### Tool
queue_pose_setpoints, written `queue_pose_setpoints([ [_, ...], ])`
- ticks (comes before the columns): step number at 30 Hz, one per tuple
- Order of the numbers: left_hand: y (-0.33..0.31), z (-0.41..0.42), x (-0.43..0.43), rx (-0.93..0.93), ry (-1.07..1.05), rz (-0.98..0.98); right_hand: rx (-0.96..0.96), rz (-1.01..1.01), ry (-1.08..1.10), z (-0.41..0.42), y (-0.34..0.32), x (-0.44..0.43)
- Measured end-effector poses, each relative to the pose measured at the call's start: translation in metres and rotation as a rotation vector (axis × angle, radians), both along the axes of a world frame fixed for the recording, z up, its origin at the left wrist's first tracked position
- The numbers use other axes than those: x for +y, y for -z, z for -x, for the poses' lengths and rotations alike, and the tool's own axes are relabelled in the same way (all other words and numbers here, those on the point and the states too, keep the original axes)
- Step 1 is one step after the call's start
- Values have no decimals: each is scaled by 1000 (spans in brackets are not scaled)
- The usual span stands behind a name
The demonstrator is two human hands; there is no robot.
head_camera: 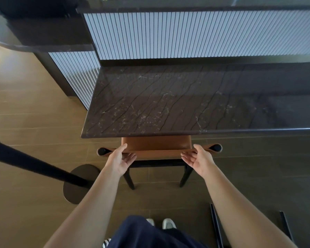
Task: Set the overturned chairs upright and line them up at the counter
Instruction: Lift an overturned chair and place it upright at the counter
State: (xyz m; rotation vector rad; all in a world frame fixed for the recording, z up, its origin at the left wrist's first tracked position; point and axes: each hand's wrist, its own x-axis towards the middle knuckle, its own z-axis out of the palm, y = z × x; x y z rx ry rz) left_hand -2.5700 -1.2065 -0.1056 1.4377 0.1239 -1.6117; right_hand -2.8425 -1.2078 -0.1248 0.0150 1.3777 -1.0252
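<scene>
A chair (pixel 157 151) with a tan leather seat and backrest stands upright on black legs, its seat tucked under the front edge of the dark marble counter (pixel 168 104). My left hand (pixel 121 159) is at the left part of the backrest's top edge, thumb on top and fingers straight beneath it. My right hand (pixel 198 159) mirrors it at the right part of the same edge, thumb up, fingers relaxed. Neither hand curls round the backrest. Black legs of another chair (pixel 216 228) show on the floor at the lower right.
A black pole runs in from the left to a round base (pixel 79 183) on the wooden floor, just left of the chair. Behind the counter rises a white fluted panel (pixel 186 36) under a higher dark shelf. My shoes (pixel 166 223) are directly behind the chair.
</scene>
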Motion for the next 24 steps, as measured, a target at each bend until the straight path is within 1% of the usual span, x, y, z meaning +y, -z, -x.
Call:
queue_pose_setpoints([
  [3, -10, 13, 9, -19, 10, 21, -11, 42, -37, 14, -9, 14],
  [7, -17, 30, 30, -127, -15, 91, -1, 89, -74, 32, -19, 39],
  [10, -20, 43, 48, -154, -18, 166, -1, 154, -68, 39, -29, 59],
  [16, -32, 57, 73, -190, 178, 400, 88, 266, -69, 36, -50, 107],
  [21, -41, 56, 101, -198, 352, 509, 181, 320, -27, 19, -62, 167],
  [24, -44, 53, 126, -297, 431, 533, 202, 326, 70, 6, -62, 214],
])
